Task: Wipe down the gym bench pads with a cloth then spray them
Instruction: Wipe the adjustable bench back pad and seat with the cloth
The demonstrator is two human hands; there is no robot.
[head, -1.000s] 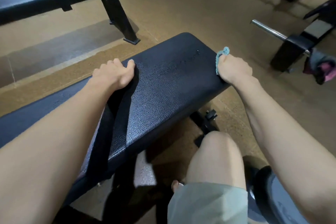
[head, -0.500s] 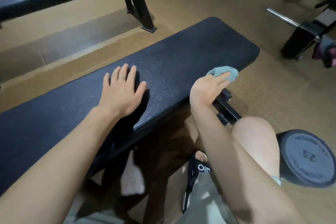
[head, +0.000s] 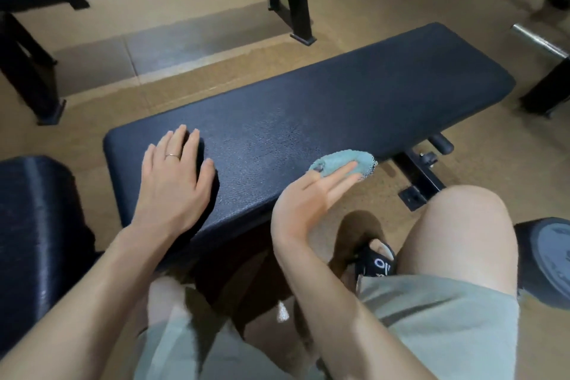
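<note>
Laid left hand (head: 172, 182) flat, fingers straight, on bench pad (head: 339, 102) centre-left; pressed blue cloth (head: 342, 160) to pad's near edge, mid-frame, with right hand (head: 305, 203), fingers straight.

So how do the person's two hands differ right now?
The left hand lies palm-down on top of the black padded bench, holding nothing and wearing a thin ring. The right hand is turned on edge, straight fingers pressing a teal cloth against the bench's near side. Both rest against that bench.

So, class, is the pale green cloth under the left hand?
No, the left hand lies bare on the black padded bench; the right hand presses the pale green cloth.
</note>
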